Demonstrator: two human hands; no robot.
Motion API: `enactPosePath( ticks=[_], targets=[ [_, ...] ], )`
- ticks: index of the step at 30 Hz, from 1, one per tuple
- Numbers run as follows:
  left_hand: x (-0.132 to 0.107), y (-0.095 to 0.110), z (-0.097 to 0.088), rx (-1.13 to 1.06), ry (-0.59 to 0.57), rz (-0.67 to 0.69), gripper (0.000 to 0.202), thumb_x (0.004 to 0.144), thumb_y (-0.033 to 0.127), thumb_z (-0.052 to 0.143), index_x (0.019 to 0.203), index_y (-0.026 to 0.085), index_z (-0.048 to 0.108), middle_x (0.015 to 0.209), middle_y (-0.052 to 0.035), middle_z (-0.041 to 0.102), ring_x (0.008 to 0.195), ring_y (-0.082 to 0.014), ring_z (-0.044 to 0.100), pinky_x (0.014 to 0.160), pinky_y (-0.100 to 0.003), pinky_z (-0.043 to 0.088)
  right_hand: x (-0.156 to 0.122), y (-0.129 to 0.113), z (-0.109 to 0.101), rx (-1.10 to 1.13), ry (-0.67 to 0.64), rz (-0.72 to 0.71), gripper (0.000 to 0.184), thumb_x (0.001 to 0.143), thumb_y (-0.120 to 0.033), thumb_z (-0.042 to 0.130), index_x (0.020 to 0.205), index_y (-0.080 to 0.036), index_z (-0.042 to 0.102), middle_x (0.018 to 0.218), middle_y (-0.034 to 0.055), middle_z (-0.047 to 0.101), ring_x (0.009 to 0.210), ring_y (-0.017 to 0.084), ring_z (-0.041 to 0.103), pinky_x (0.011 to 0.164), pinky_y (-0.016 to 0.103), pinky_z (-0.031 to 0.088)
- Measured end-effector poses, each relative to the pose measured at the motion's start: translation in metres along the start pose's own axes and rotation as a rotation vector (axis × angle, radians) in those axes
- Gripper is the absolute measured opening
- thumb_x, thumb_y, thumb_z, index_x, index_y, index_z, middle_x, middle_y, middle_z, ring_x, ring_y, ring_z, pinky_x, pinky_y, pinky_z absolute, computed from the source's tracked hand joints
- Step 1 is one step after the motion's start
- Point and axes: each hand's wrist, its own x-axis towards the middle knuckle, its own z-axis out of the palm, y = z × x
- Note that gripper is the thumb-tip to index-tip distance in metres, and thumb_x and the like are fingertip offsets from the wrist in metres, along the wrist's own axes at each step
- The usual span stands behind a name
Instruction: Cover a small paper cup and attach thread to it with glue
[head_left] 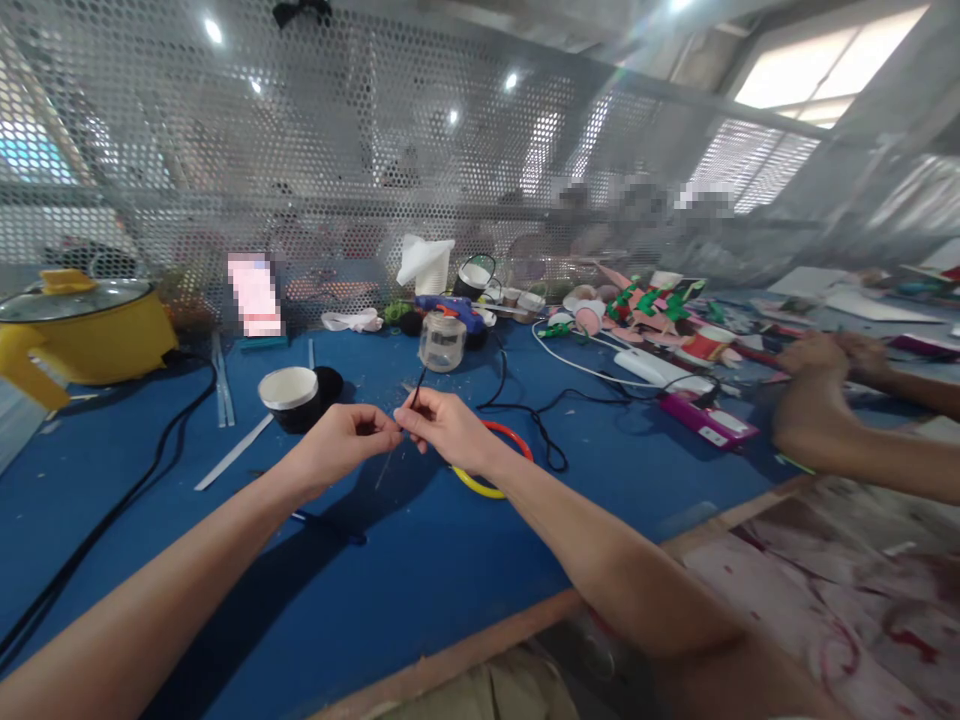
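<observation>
My left hand [346, 440] and my right hand [448, 425] meet above the blue table [360, 560], fingertips pinched together. Between them runs a thin dark stick or wire [415, 392] that pokes up past the right fingers, with a pale thin length hanging below toward the table. Both hands are closed in a pinch on it. Just behind my right wrist lies a red and yellow ring [495, 460] flat on the table. A white-rimmed black cup [291, 397] stands just beyond my left hand.
A yellow electric pot [82, 330] sits at far left with a black cord [120, 500]. A clear jar [442, 340], blue glue gun [454, 310], white cable and craft scraps [645, 305] lie behind. Another person's hands [825, 380] work at right. Perforated metal screen behind.
</observation>
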Motion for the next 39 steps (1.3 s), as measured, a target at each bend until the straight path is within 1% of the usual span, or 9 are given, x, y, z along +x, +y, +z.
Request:
enactPosePath(
  ticks=[5, 11, 18, 22, 24, 28, 30, 34, 39],
  targets=[
    [0.001, -0.0013, -0.0034, 0.052, -0.014, 0.042, 0.017, 0.063, 0.029, 0.057, 0.065, 0.013, 0.059, 0.061, 0.0002, 0.056, 0.057, -0.0102, 0.048, 0.05, -0.021, 0.035, -0.0013, -0.0027, -0.0011, -0.132, 0.041, -0.008, 0.028, 0.075, -0.043, 0.051, 0.068, -0.017, 0.046, 0.048, -0.0058, 0.044, 0.041, 0.007, 0.042, 0.046, 0.021, 0.034],
    [0.0023, -0.0022, -0.0037, 0.164, -0.005, 0.072, 0.015, 0.064, 0.028, 0.054, 0.064, 0.013, 0.058, 0.058, 0.0009, 0.055, 0.055, -0.0102, 0.047, 0.051, -0.021, 0.035, -0.0024, -0.0019, 0.0, -0.223, 0.068, -0.024, 0.028, 0.077, -0.043, 0.047, 0.068, -0.017, 0.045, 0.047, -0.0053, 0.045, 0.042, 0.008, 0.043, 0.046, 0.022, 0.034],
    [0.0005, -0.0001, 0.0017, 0.184, 0.038, 0.067, 0.015, 0.062, 0.028, 0.054, 0.063, 0.013, 0.056, 0.057, 0.0015, 0.053, 0.053, -0.0095, 0.043, 0.051, -0.022, 0.034, -0.003, -0.0016, 0.0038, -0.293, 0.144, -0.018, 0.025, 0.077, -0.039, 0.049, 0.065, -0.017, 0.047, 0.05, -0.0037, 0.046, 0.047, 0.008, 0.042, 0.048, 0.022, 0.032],
    [-0.0004, -0.0006, 0.0043, 0.16, 0.05, 0.068, 0.015, 0.063, 0.028, 0.055, 0.061, 0.014, 0.055, 0.052, 0.0032, 0.048, 0.05, -0.0085, 0.039, 0.048, -0.021, 0.031, -0.0042, -0.0025, 0.0051, -0.26, 0.147, -0.001, 0.027, 0.076, -0.039, 0.05, 0.062, -0.016, 0.046, 0.051, -0.0037, 0.045, 0.046, 0.007, 0.041, 0.046, 0.021, 0.032],
    [-0.0007, -0.0005, 0.0041, 0.117, 0.037, 0.056, 0.015, 0.064, 0.028, 0.055, 0.059, 0.014, 0.054, 0.051, 0.0038, 0.046, 0.05, -0.0077, 0.037, 0.048, -0.021, 0.03, -0.0043, -0.0025, 0.005, -0.164, 0.097, 0.005, 0.027, 0.076, -0.041, 0.05, 0.064, -0.017, 0.045, 0.052, -0.0044, 0.044, 0.045, 0.007, 0.041, 0.044, 0.021, 0.033],
    [-0.0006, -0.0005, 0.0023, 0.054, 0.025, 0.032, 0.02, 0.063, 0.03, 0.057, 0.052, 0.014, 0.05, 0.048, 0.0054, 0.041, 0.047, -0.0064, 0.034, 0.045, -0.02, 0.026, -0.003, -0.0014, 0.0042, 0.019, -0.01, -0.043, 0.026, 0.074, -0.042, 0.052, 0.072, -0.017, 0.047, 0.061, -0.0032, 0.048, 0.047, 0.007, 0.044, 0.046, 0.021, 0.039],
    [0.0, -0.0011, 0.0015, 0.06, 0.012, 0.029, 0.021, 0.062, 0.032, 0.057, 0.052, 0.014, 0.05, 0.047, 0.0056, 0.04, 0.046, -0.0064, 0.034, 0.045, -0.02, 0.026, -0.0022, -0.0002, 0.0037, 0.001, -0.003, -0.047, 0.026, 0.073, -0.042, 0.053, 0.072, -0.017, 0.047, 0.061, -0.0029, 0.049, 0.046, 0.006, 0.044, 0.045, 0.021, 0.039],
    [0.0018, -0.003, -0.0007, 0.104, -0.008, 0.062, 0.018, 0.064, 0.031, 0.056, 0.061, 0.013, 0.056, 0.053, 0.003, 0.049, 0.051, -0.0086, 0.042, 0.047, -0.02, 0.031, -0.0012, 0.0024, 0.0023, -0.09, 0.057, -0.025, 0.025, 0.075, -0.041, 0.051, 0.071, -0.017, 0.046, 0.056, -0.0039, 0.047, 0.043, 0.007, 0.044, 0.044, 0.021, 0.038],
    [0.0028, -0.0034, -0.0029, 0.171, -0.009, 0.089, 0.016, 0.065, 0.028, 0.054, 0.065, 0.013, 0.057, 0.058, 0.0012, 0.054, 0.055, -0.01, 0.046, 0.051, -0.022, 0.035, -0.0012, 0.0025, 0.0015, -0.146, 0.062, -0.019, 0.026, 0.076, -0.043, 0.05, 0.071, -0.017, 0.045, 0.053, -0.0046, 0.046, 0.041, 0.007, 0.045, 0.045, 0.021, 0.037]
  ],
)
